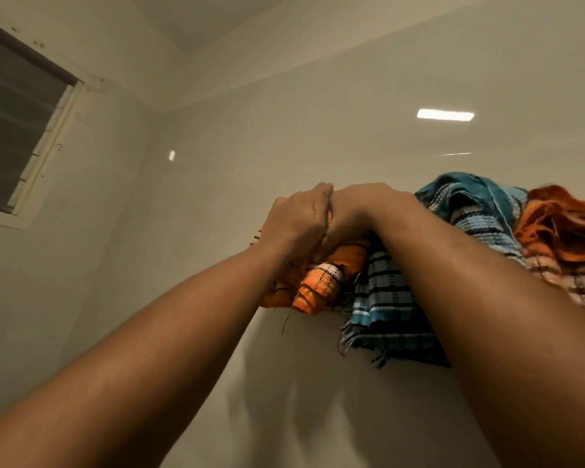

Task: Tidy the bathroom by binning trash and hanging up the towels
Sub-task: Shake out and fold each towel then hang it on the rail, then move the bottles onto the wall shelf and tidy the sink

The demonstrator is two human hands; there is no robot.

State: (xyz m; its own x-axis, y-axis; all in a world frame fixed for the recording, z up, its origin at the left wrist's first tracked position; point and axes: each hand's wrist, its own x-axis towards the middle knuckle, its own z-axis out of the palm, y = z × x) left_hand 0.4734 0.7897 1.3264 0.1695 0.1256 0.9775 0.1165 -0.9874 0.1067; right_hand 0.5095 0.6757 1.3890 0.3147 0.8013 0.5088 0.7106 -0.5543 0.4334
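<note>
Towels bunched high on the glossy tiled wall (318,130), presumably on a hook or rail; the fixture itself is hidden. Orange checked towel (318,285) hangs at the left of the bunch, under both hands. Blue checked towel (385,298) sits just beside it to the right, touching. A second orange cloth (561,224) lies further right, over a pink-checked patch.

Left hand (298,217) and right hand (355,211) are raised together, pressed side by side at the top of the orange checked towel. Fingers curl away from the camera; whether they pinch the cloth or only press on it, cannot tell.

Risks, judged: the hanging point is out of sight behind the hands, so the towel may be draped off-centre and slide down once let go. Loose threads trail from its frayed edge and could snag. Crowding may nudge the blue neighbour off.

Count: towels visible, three at least, possibly four if the pink-checked piece is separate. Hands, two. Louvred window (17,130), one, upper left. No trash or bin in view.
</note>
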